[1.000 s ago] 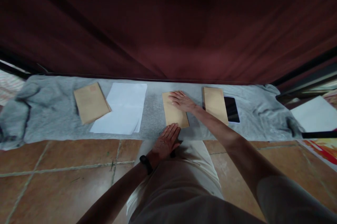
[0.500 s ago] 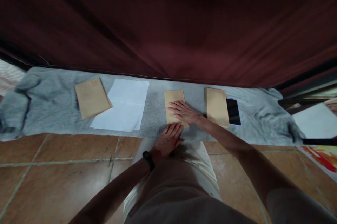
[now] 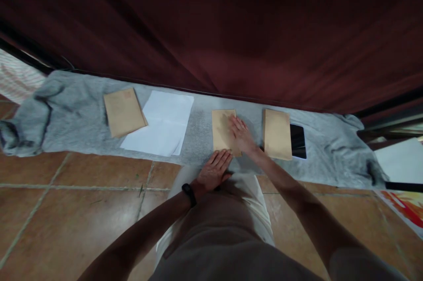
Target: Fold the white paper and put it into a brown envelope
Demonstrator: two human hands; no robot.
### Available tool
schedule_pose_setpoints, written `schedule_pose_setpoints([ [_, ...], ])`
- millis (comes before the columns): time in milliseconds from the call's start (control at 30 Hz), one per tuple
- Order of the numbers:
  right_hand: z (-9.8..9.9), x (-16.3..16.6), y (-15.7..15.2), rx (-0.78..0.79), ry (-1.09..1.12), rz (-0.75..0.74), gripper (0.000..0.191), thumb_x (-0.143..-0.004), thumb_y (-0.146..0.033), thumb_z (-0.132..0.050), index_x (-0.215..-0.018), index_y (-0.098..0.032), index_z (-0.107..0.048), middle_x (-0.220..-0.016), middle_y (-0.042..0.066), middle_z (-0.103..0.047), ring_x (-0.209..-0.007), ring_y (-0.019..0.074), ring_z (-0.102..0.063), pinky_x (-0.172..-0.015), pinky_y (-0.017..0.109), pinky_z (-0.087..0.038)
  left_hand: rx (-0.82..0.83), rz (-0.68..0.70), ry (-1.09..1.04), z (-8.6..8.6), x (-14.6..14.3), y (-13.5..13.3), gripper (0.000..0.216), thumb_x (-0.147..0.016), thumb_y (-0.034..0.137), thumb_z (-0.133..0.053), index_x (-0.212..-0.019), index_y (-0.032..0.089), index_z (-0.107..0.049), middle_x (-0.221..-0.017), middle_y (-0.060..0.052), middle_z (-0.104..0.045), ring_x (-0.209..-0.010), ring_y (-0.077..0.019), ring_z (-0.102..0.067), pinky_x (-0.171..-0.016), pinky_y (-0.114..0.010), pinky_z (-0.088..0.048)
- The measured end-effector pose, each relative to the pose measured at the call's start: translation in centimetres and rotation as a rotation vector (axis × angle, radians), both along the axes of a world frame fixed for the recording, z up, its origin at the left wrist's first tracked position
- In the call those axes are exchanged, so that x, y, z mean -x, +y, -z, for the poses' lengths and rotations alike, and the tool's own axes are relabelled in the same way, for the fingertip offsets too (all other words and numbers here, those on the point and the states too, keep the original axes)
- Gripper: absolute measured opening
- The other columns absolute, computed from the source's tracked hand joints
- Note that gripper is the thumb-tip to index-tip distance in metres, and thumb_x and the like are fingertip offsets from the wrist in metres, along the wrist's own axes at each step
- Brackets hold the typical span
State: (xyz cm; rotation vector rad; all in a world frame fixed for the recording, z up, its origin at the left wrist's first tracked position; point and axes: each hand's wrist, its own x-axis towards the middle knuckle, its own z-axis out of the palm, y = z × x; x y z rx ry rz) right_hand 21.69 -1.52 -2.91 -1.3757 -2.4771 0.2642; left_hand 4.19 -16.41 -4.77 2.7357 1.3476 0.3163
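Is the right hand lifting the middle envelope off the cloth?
No, the right hand lies flat on the middle envelope on the cloth.

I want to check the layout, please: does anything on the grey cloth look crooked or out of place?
Yes. The left envelope lies tilted, its corner overlapping the white sheets. The right envelope seems to cover the edge of the dark phone. The grey cloth is bunched at both ends.
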Motion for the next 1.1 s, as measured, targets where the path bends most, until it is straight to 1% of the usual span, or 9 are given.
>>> schedule_pose_setpoints([
  [67,0.3,0.0,-4.2,0.035,0.018,-0.120,0.054,-0.108,-0.032,-0.032,-0.159,-0.014,-0.040,-0.167,0.010,-0.034,-0.156,0.0243,-0.028,-0.129,0.048,-0.027,-0.009,0.001,-0.008,0.3,0.0,-0.1,0.068,-0.102,0.055,-0.049,-0.152,0.009,-0.046,-0.158,-0.018,-0.048,-0.153,-0.0288,-0.035,-0.129,-0.048,-0.022],
  [133,0.8,-0.2,-8.1,0.056,0.025,-0.186,0.055,-0.109,-0.032,-0.033,-0.160,-0.015,-0.036,-0.167,0.009,-0.035,-0.156,0.0229,-0.028,-0.128,0.048,-0.029,0.007,0.005,0.009,0.5,-0.1,-0.2,0.067,-0.100,0.055,-0.052,-0.145,0.005,-0.054,-0.150,-0.021,-0.056,-0.151,-0.0309,-0.039,-0.129,-0.050,-0.023],
  [200,1.3,-0.6,-10.9,0.053,0.015,-0.199,0.056,-0.109,-0.034,-0.034,-0.162,-0.015,-0.033,-0.166,0.009,-0.036,-0.156,0.0227,-0.028,-0.129,0.048,-0.027,0.028,0.006,0.032,0.6,-0.1,-0.2,0.067,-0.098,0.054,-0.056,-0.143,0.003,-0.055,-0.150,-0.022,-0.056,-0.151,-0.0317,-0.039,-0.129,-0.050,-0.023],
  [267,1.8,-1.1,-12.5,0.040,-0.001,-0.191,0.058,-0.109,-0.035,-0.036,-0.163,-0.015,-0.030,-0.166,0.010,-0.036,-0.156,0.0224,-0.030,-0.129,0.047,-0.028,0.037,0.003,0.048,0.4,-0.1,-0.1,0.069,-0.098,0.053,-0.056,-0.147,0.003,-0.051,-0.155,-0.022,-0.050,-0.152,-0.0311,-0.037,-0.129,-0.049,-0.022],
  [433,2.3,-2.3,-13.4,-0.034,-0.037,-0.133,0.061,-0.109,-0.036,-0.038,-0.163,-0.012,-0.026,-0.166,0.012,-0.036,-0.154,0.0232,-0.033,-0.129,0.047,-0.027,0.027,0.028,0.076,0.0,0.2,0.0,0.074,-0.101,0.054,-0.051,-0.153,0.002,-0.042,-0.161,-0.021,-0.042,-0.156,-0.0293,-0.029,-0.130,-0.047,-0.019],
  [533,2.4,-2.8,-13.6,-0.062,-0.054,-0.122,0.062,-0.108,-0.037,-0.041,-0.163,-0.012,-0.026,-0.165,0.012,-0.037,-0.154,0.0244,-0.035,-0.129,0.048,-0.027,0.021,0.023,0.078,0.0,0.6,0.0,0.077,-0.102,0.054,-0.048,-0.157,0.001,-0.036,-0.165,-0.021,-0.035,-0.157,-0.0288,-0.024,-0.130,-0.045,-0.019],
  [667,2.8,-3.3,-13.9,-0.075,-0.076,-0.117,0.063,-0.107,-0.037,-0.043,-0.163,-0.013,-0.027,-0.164,0.011,-0.039,-0.153,0.0256,-0.035,-0.129,0.049,-0.026,0.031,0.004,0.082,0.1,1.1,-0.3,0.079,-0.102,0.054,-0.047,-0.160,0.004,-0.029,-0.168,-0.019,-0.029,-0.158,-0.0288,-0.021,-0.130,-0.046,-0.019],
  [833,3.0,-3.9,-14.1,-0.091,-0.099,-0.088,0.063,-0.107,-0.036,-0.044,-0.164,-0.015,-0.028,-0.165,0.011,-0.038,-0.153,0.0258,-0.036,-0.129,0.049,-0.026,0.024,-0.013,0.088,0.0,1.9,-0.6,0.078,-0.102,0.054,-0.046,-0.160,0.006,-0.030,-0.168,-0.018,-0.029,-0.158,-0.0285,-0.021,-0.130,-0.046,-0.020],
  [1100,2.7,-4.6,-14.7,-0.055,-0.055,-0.002,0.063,-0.107,-0.037,-0.044,-0.163,-0.014,-0.029,-0.163,0.014,-0.039,-0.152,0.0278,-0.038,-0.128,0.051,-0.028,0.015,-0.059,0.060,0.5,3.4,-1.2,0.079,-0.101,0.053,-0.048,-0.162,0.006,-0.027,-0.166,-0.021,-0.031,-0.158,-0.0291,-0.022,-0.130,-0.047,-0.022],
])
